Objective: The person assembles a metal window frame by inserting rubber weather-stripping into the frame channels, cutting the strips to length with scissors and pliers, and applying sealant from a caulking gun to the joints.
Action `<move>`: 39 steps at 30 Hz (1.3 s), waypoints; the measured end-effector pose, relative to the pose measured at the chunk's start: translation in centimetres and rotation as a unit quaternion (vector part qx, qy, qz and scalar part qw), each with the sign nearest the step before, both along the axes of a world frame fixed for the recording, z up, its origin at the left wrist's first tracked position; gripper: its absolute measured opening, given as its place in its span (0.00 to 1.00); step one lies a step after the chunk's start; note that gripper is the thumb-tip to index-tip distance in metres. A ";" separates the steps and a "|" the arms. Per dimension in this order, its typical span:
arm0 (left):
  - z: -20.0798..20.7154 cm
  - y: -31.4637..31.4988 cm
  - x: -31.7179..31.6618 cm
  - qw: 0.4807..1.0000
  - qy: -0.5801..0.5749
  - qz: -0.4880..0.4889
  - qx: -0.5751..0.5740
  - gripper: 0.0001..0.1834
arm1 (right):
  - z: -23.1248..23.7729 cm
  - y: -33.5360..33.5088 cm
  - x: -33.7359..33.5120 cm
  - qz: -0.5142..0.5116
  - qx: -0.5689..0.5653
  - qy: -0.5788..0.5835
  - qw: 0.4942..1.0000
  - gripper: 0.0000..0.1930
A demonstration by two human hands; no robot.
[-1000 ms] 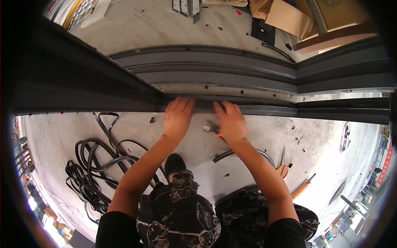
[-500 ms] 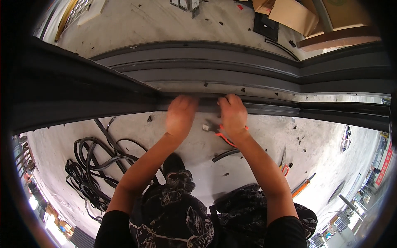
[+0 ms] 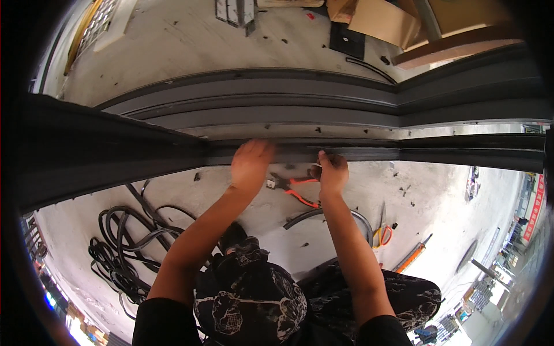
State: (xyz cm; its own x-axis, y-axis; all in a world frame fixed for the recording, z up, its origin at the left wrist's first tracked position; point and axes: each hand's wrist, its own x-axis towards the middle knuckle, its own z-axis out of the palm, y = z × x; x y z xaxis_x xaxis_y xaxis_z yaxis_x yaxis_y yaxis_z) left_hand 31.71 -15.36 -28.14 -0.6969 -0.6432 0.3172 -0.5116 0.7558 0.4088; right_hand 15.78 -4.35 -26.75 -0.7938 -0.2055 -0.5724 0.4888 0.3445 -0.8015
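Observation:
A dark grey metal frame [image 3: 346, 152] with grooved profiles runs across in front of me. My left hand [image 3: 251, 167] rests at its near bar, fingers bent over the edge and smeared by motion. Just right of it, my right hand [image 3: 333, 176] is at the bar's near edge, thumb up and fingers curled in; whatever is between them is hidden. On the floor below, between my hands, lie pliers with red-orange handles [image 3: 302, 198]. A piece of black rubber strip [image 3: 309, 215] curves under my right forearm.
Loops of black strip [image 3: 124, 236] lie in a tangle at the left. Right of my forearm are scissors [image 3: 383, 236] and an orange-handled tool [image 3: 411, 257]. Beyond the frame stand cardboard boxes [image 3: 384, 23] and a black flat plate [image 3: 346, 40]. Dark scraps dot the floor.
My right hand has come off the top of the bar toward me, its fingers curling in. My left hand stays at the bar. The whole view has shifted slightly, uncovering more of the pliers.

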 end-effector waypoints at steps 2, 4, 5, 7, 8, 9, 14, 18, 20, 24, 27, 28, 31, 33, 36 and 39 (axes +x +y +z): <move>-0.5 0.0 0.5 1.000 -0.020 0.010 0.014 0.17 | 1.8 -0.6 -0.6 -0.028 0.011 -0.041 0.999 0.15; -0.5 0.0 0.3 1.000 -0.011 0.015 0.009 0.17 | 2.3 -0.6 -1.0 -0.059 0.020 -0.082 0.995 0.16; -0.4 -0.1 0.0 1.000 -0.004 0.023 0.001 0.17 | 2.1 -0.4 -1.2 -0.036 0.012 -0.089 0.995 0.17; -0.1 -0.1 -0.1 1.000 -0.001 0.012 0.003 0.17 | 1.7 -0.2 -1.7 -0.014 0.005 -0.093 0.996 0.18; 0.0 -0.1 -0.1 1.000 -0.004 0.004 0.003 0.18 | 1.6 -0.2 -2.1 -0.007 0.031 -0.074 0.997 0.18; 0.0 -0.2 -0.1 1.000 0.000 0.002 0.004 0.18 | 1.5 -0.2 -2.3 -0.001 0.057 -0.056 0.997 0.19; -0.3 1.0 -1.0 0.988 -0.131 -0.007 0.084 0.21 | 1.5 -1.2 -1.3 -0.015 0.096 -0.001 0.995 0.19; -0.8 3.8 -6.5 0.990 0.001 -0.132 0.051 0.25 | -1.4 0.2 -2.2 -0.011 0.076 0.019 0.997 0.20; -1.0 4.5 -8.6 0.985 -0.020 -0.112 0.127 0.27 | -1.6 0.6 -2.2 -0.004 0.083 0.035 0.996 0.20; -1.5 4.3 -8.6 0.984 0.036 -0.111 0.136 0.26 | -0.1 1.6 -2.5 -0.042 0.099 -0.054 0.993 0.21; -2.1 4.4 -8.7 0.988 0.009 -0.113 0.108 0.25 | 0.7 2.4 -4.0 -0.094 0.101 -0.110 0.984 0.25; -2.2 4.4 -8.9 0.988 0.019 -0.110 0.104 0.24 | 0.9 2.6 -4.3 -0.107 0.094 -0.133 0.981 0.27; -2.0 4.5 -9.1 0.989 0.026 -0.100 0.102 0.23 | 1.2 1.7 -5.6 -0.073 0.076 -0.193 0.976 0.27; -1.7 4.6 -9.8 0.990 0.028 -0.092 0.100 0.23 | 0.2 1.1 -6.5 -0.073 0.083 -0.200 0.974 0.26; -1.8 4.6 -9.8 0.992 0.044 -0.075 0.089 0.22 | -0.1 0.5 -6.6 -0.112 0.065 -0.223 0.966 0.23; -2.0 4.2 -9.4 0.993 0.043 -0.074 0.078 0.21 | -0.4 0.4 -7.6 -0.138 0.034 -0.252 0.957 0.21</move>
